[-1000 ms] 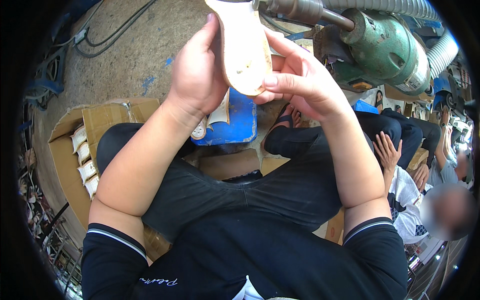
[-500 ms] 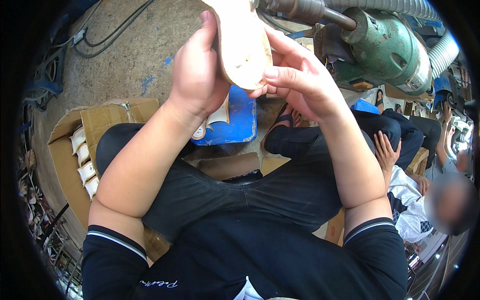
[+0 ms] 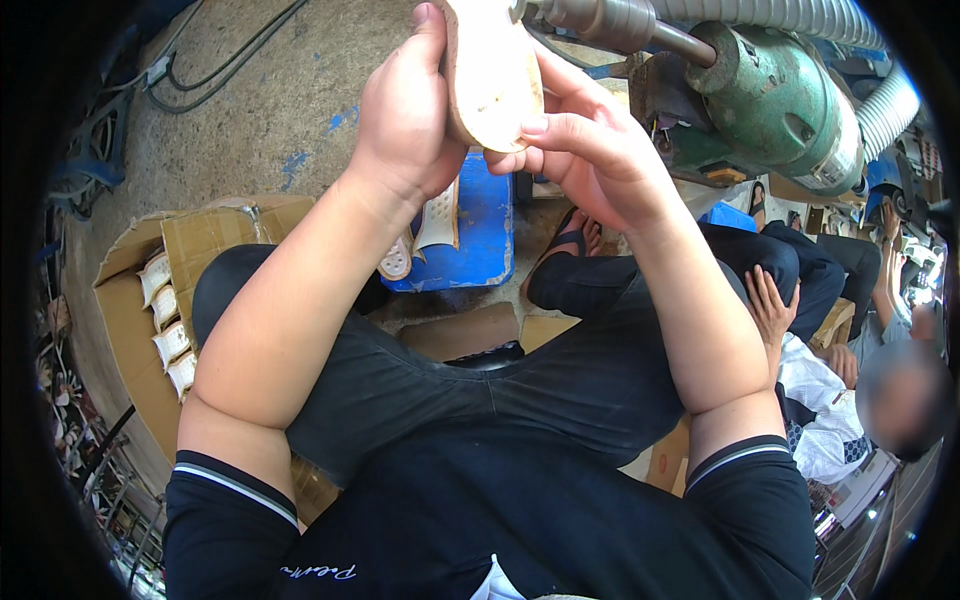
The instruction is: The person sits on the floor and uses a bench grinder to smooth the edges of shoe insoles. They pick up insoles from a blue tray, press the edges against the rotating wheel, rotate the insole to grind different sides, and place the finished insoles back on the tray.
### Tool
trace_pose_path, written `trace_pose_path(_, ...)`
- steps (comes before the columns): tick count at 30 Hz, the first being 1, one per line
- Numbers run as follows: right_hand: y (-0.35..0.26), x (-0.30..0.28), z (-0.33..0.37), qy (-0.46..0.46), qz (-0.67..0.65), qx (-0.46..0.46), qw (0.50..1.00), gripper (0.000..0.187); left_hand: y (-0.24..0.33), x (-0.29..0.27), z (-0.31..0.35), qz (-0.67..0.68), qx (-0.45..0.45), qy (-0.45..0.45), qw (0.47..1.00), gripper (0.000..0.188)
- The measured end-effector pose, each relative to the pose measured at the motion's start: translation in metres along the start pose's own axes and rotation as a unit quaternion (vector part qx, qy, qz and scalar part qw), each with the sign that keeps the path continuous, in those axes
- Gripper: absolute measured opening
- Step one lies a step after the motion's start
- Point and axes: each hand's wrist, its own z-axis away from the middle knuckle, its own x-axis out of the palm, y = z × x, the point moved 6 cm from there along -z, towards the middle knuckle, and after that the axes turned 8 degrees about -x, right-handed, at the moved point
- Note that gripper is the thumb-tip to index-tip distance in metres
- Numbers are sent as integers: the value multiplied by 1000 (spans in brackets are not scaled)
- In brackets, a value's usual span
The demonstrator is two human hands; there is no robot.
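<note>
A pale, shoe-sole-shaped piece is held up at the top middle, its rounded end toward me and its far end cut off by the picture's edge. My left hand grips its left side, thumb up along the edge. My right hand holds the right side of the rounded end, with the thumb on top and fingers beneath. Beyond my right fingers is the metal spindle of a green machine; whether the sole touches it, I cannot tell. Strong light washes out the sole's upper face.
Pale perforated pieces lie on a scuffed blue stool between my knees. At left, a cardboard box holds several pale pieces. The green motor and a grey hose fill the upper right. Another person sits at right.
Both hands and the sole have shifted slightly away from me, toward the top of the picture. More of the blue stool and the pieces on it shows. Both grips look unchanged.
</note>
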Motion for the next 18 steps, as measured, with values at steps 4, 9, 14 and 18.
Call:
trace_pose_path(4,0,-1,-4,-4,-12,-13,1000,71,4,5,-3,5,0,-15,1000,58)
trace_pose_path(9,4,-8,-15,-6,-38,-19,999,66,6,0,-14,19,0,-3,1000,57)
trace_pose_path(14,12,-18,-27,-11,-85,-37,996,54,7,-11,-37,44,-1,33,999,57)
trace_pose_path(18,20,-26,-42,13,-122,-50,991,45,15,-16,-54,28,-13,54,998,57)
